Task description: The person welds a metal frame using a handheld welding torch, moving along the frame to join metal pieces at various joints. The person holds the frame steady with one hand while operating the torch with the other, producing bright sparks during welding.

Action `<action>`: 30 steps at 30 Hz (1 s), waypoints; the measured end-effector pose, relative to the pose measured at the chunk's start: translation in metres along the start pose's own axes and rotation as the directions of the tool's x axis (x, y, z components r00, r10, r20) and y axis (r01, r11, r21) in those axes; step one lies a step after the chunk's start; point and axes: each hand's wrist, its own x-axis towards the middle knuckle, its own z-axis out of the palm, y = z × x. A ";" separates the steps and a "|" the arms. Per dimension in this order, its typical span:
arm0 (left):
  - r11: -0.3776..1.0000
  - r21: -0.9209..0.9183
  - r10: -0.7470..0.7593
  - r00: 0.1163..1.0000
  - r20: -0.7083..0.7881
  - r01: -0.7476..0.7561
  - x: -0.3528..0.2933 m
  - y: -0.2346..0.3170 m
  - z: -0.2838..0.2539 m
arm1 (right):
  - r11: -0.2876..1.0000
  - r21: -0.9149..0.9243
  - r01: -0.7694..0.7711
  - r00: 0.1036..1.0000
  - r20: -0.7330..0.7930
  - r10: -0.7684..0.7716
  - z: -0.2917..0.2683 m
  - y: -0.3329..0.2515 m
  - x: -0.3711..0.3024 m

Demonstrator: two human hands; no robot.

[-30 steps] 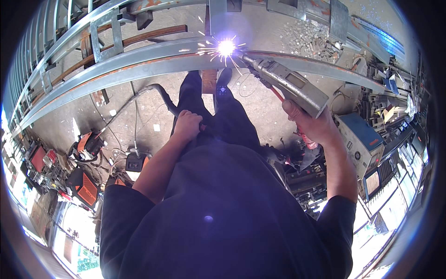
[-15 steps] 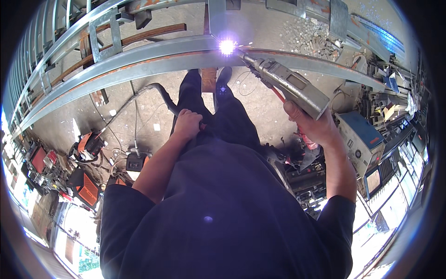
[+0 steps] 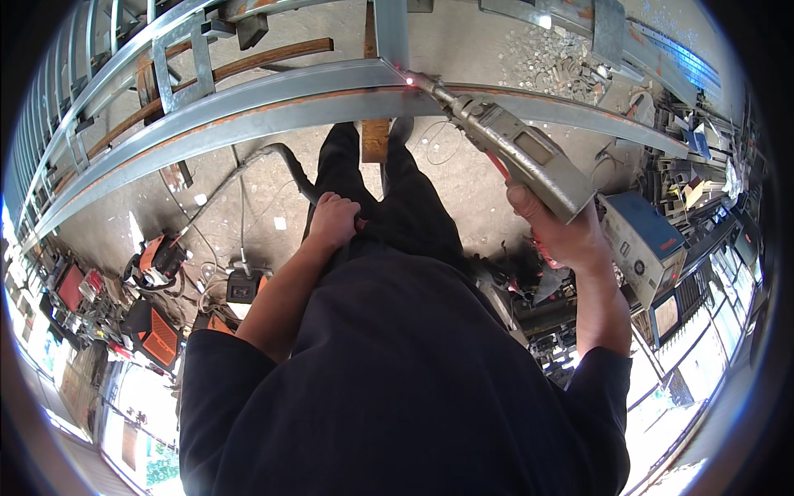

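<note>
My right hand [image 3: 562, 231] is wrapped round the rear of a worn metal welding gun [image 3: 529, 153], which slants up and to the left. Its nozzle tip rests at or very near a steel beam [image 3: 331, 78], where a small red glow [image 3: 409, 82] shows close to the joint with an upright steel piece [image 3: 391, 33]. Over my lap, my left hand [image 3: 335, 221] is closed; a small reddish bit shows by its fingers, but what it grips is hidden. A thick black hose [image 3: 285, 161] runs to my thigh near that hand.
A galvanized steel frame [image 3: 182, 62] spans the far side. On the left floor sit orange-and-black machines [image 3: 155, 335] and cables. A blue-and-grey box unit [image 3: 643, 240] stands at right, among stacked scrap. Stone rubble [image 3: 550, 70] lies beyond the beam.
The bright white-violet weld flash has gone, leaving a small red glow and a thin trace of sparks. The welding gun has shifted slightly right and nearer. My left hand stays in place.
</note>
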 end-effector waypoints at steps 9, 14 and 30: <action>1.000 -0.005 0.011 0.999 0.031 -0.011 -0.002 -0.010 -0.008 | 0.998 -0.023 0.050 0.999 0.009 -0.050 0.022 -0.006 0.006; 1.000 -0.013 0.028 0.999 0.016 -0.028 -0.003 -0.014 -0.011 | 0.994 -0.074 0.083 0.996 -0.011 -0.084 0.027 -0.011 0.009; 1.000 -0.017 0.016 0.998 0.061 -0.015 -0.004 -0.021 -0.019 | 0.905 -0.254 0.340 0.928 -0.067 -0.367 0.053 -0.002 0.007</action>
